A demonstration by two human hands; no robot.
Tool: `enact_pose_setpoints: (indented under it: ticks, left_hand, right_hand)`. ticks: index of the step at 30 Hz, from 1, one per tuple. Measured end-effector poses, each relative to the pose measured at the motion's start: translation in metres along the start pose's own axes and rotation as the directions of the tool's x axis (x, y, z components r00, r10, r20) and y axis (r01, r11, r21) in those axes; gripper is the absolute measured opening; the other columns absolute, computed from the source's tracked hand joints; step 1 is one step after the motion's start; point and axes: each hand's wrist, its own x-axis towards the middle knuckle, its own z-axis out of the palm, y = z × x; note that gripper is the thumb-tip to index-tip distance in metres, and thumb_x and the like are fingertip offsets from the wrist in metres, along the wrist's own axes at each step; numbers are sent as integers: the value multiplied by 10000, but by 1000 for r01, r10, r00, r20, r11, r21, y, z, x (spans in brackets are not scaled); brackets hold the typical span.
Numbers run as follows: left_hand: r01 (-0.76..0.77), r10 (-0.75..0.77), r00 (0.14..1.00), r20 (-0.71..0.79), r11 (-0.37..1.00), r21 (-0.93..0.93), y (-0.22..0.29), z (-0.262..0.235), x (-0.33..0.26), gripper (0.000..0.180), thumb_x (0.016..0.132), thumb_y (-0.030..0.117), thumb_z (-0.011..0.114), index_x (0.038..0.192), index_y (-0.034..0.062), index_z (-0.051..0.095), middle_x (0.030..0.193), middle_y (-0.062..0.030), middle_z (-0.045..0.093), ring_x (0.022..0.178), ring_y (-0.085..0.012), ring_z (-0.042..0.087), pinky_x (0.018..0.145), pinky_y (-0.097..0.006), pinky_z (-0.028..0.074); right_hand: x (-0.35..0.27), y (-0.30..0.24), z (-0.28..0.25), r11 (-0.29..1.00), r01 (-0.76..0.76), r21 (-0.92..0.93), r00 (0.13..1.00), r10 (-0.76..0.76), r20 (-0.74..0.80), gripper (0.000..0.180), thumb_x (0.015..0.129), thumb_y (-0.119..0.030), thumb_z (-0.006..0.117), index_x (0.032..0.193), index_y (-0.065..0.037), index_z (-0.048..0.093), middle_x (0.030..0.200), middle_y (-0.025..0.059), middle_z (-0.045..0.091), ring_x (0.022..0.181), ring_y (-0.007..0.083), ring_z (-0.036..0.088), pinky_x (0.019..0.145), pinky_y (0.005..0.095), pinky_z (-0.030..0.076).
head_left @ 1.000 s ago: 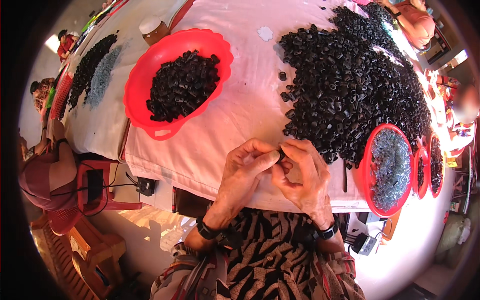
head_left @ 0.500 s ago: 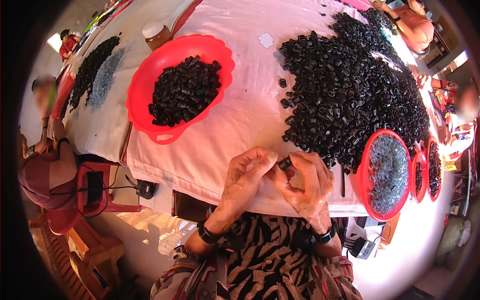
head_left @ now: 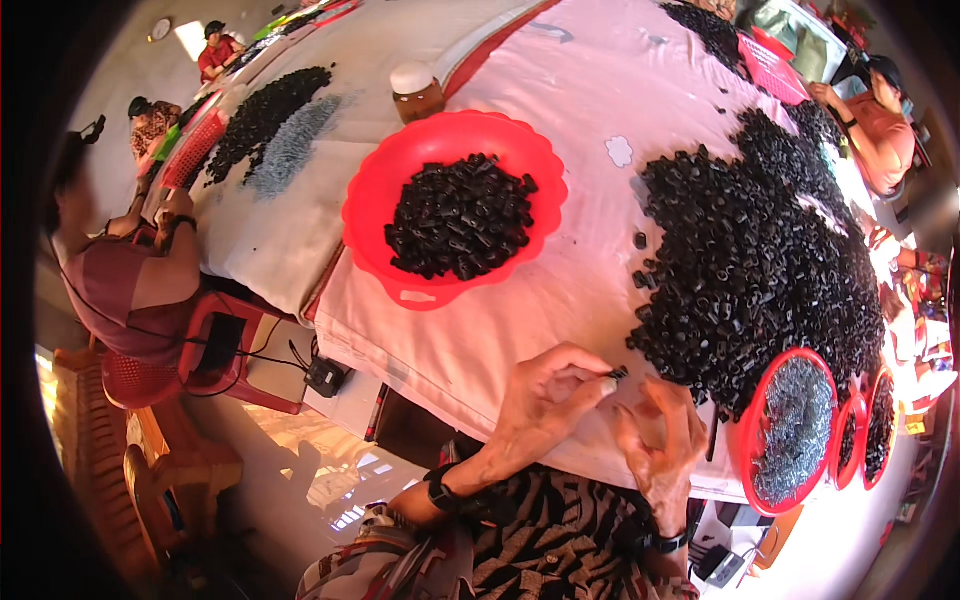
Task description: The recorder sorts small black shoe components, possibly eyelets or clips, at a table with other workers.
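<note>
Thumb and fingertips of my left hand (head_left: 552, 398) pinch a small black plastic piece (head_left: 618, 374), shaped like a short tube, above the table's front edge. My right hand (head_left: 662, 448) is just to the right of it, fingers bent and apart, with nothing visible between them. Beyond my right hand spreads a large heap of the same black pieces (head_left: 755, 270). A red scalloped basin (head_left: 535, 155) with a pile of black pieces (head_left: 462, 215) stands farther left on the pale cloth.
A red oval tray (head_left: 752, 470) of thin silvery parts (head_left: 795, 430) sits at the right edge beside smaller red trays. Behind the basin stands a brown jar (head_left: 418, 98) with a white lid. People sit along both sides; a co-worker (head_left: 140, 270) is at left.
My hands have moved apart; the black piece is now in my left fingertips, and my right hand has come off it. The view has shifted, placing the table things farther right.
</note>
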Motion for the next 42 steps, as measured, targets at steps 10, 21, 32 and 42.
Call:
enact_pose_setpoints:
  ticks: [10,21,32,42]
  left_hand:
    - [-319,530,758,-381,809,493,70,-73,50,235,889,-52,637,1119,-4,638,1017,-74,670,922,-140,655,839,-262,528]
    - [-376,407,913,-14,855,357,45,-31,50,241,874,-45,674,1108,4,649,1121,-77,641,989,-140,639,880,-268,516]
    - [-227,142,966,217,865,448,11,-9,55,249,860,-47,681,1103,-4,643,998,-83,640,830,-124,649,712,-249,533]
    - [-183,74,973,220,829,528,7,-12,46,265,876,-64,656,1133,-5,640,1036,-54,617,924,-120,629,834,-256,531]
  right_hand:
    - [-14,16,-6,999,-46,9,988,47,-144,228,778,66,725,983,-9,657,900,158,689,684,244,688,599,313,543]
    - [-9,18,-8,999,16,45,993,-10,-119,213,797,90,701,982,2,643,890,142,680,633,246,666,538,314,520]
    - [-12,20,-13,994,-18,107,998,25,-62,249,742,131,687,955,16,627,867,145,665,676,294,673,567,347,541]
    - [-12,22,-7,992,-17,123,999,22,-36,247,748,117,687,963,7,636,854,137,666,678,293,674,568,347,544]
